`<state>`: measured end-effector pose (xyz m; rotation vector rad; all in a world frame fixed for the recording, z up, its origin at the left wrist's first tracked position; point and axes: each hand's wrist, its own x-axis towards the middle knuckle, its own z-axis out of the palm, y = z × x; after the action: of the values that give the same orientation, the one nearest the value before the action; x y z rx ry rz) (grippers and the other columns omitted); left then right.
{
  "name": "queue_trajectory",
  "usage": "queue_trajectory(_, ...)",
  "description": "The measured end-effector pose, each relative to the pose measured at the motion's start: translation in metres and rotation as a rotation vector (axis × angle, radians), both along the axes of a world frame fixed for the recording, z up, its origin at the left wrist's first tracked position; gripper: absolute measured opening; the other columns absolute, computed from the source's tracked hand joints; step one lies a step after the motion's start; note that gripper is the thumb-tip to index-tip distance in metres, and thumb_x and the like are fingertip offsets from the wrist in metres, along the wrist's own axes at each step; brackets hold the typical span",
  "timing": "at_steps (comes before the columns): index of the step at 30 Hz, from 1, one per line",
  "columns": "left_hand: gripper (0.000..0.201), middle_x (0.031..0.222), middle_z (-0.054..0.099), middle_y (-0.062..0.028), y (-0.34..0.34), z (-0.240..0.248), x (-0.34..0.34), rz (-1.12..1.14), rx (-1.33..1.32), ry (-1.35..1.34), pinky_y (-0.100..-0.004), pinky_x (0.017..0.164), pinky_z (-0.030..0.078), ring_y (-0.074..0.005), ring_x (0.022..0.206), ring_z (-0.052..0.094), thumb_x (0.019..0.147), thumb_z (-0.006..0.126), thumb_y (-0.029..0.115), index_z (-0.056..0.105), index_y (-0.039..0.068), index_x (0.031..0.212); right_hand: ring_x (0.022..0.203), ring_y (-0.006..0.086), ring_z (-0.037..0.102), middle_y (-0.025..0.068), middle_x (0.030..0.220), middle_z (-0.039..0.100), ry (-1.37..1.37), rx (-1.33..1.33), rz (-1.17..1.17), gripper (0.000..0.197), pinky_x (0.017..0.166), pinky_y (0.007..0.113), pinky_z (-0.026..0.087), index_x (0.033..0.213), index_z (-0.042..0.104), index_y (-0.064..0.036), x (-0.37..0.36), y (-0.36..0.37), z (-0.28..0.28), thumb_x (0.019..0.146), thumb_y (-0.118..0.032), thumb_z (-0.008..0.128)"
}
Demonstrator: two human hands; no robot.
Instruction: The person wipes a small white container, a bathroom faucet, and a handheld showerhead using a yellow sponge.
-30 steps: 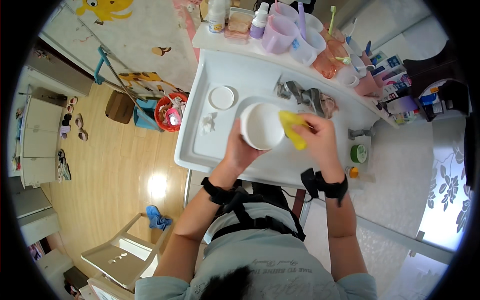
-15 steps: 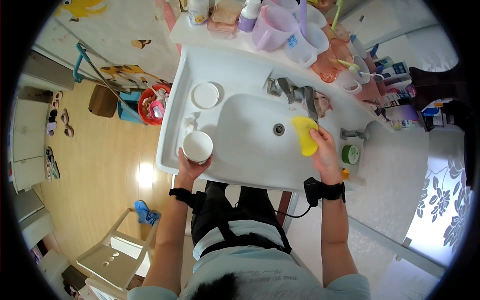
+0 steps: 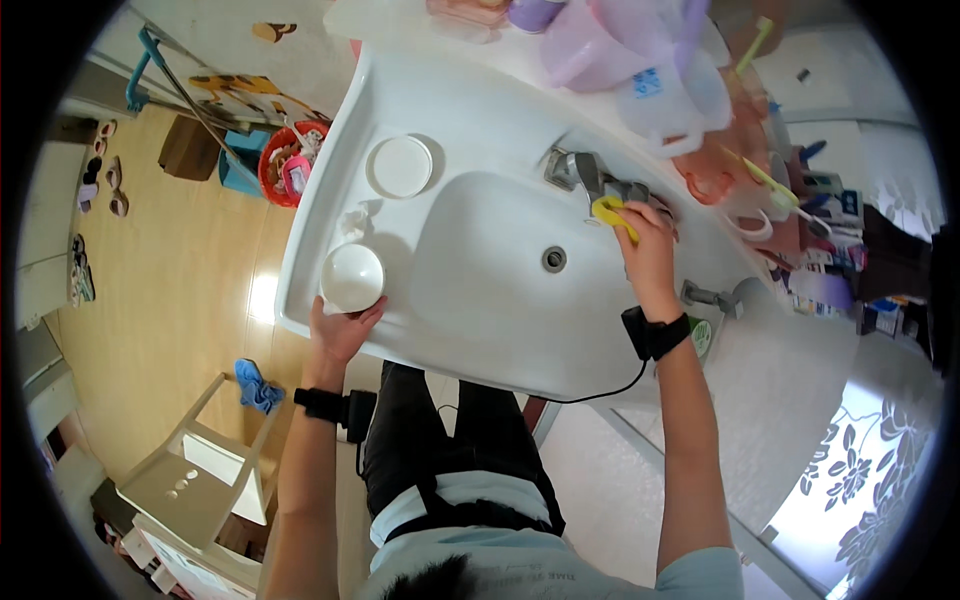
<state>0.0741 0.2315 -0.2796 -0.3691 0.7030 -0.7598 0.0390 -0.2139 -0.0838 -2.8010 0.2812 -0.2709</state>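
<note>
On the left rim of the white washbasin (image 3: 470, 330), my left hand (image 3: 340, 332) holds a white bowl (image 3: 352, 278), its fingers round the near side. The bowl's inside looks bare. My right hand (image 3: 652, 245) grips a yellow sponge (image 3: 612, 213) under the grey faucet (image 3: 588, 178). The hand and the faucet hide part of the sponge. Whether water runs cannot be made out. Beyond the bowl lie a small crumpled white piece (image 3: 354, 222) and a round white lid (image 3: 399, 167).
Pink and clear cups (image 3: 600, 45) with toothbrushes crowd the shelf behind the basin. A green round tub (image 3: 700, 337) sits at the right corner, partly behind my wrist. On the floor at left are a red basket (image 3: 268, 165) and a pale chair (image 3: 185, 480).
My right hand has carried the sponge away from me, up to the faucet. The view has shifted and turned a little. My left hand still holds the bowl.
</note>
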Motion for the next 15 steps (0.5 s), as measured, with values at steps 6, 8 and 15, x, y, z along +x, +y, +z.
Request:
queue_trajectory(6,0.086,0.14,0.019,-0.0348,-0.024,0.066,-0.006,-0.118,0.528,0.065,-0.0446,0.108,0.025,-0.0437,0.132,0.024,0.093,0.025,0.056,0.013,-0.019,0.133,0.094,0.0267,0.055,0.008,0.101,0.06,0.025,-0.181,0.241,0.02,0.081,0.036,0.048,0.094,0.065,-0.0021,0.065,-0.005,-0.027,0.075,0.0,0.06)
queue_trajectory(8,0.083,0.138,0.026,-0.0352,-0.032,0.084,-0.012,-0.169,0.471,0.061,-0.0425,0.106,0.028,-0.0421,0.13,0.029,0.094,0.026,0.054,0.017,-0.019,0.132,0.096,0.0256,0.054,0.0071,0.104,0.06,0.052,-0.25,0.284,0.021,0.081,0.034,0.048,0.095,0.065,-0.0024,0.075,-0.011,-0.035,0.075,0.0,0.059)
queue_trajectory(15,0.073,0.138,0.037,-0.0253,-0.067,0.1,-0.057,-0.308,0.326,-0.213,-0.0331,0.103,0.032,-0.0285,0.128,0.039,0.095,0.03,0.051,0.028,-0.012,0.133,0.097,0.0248,0.054,0.0066,0.098,0.059,0.292,-0.634,0.52,0.012,0.079,0.032,0.051,0.086,0.063,-0.0019,0.12,-0.001,-0.081,0.076,-0.002,0.056)
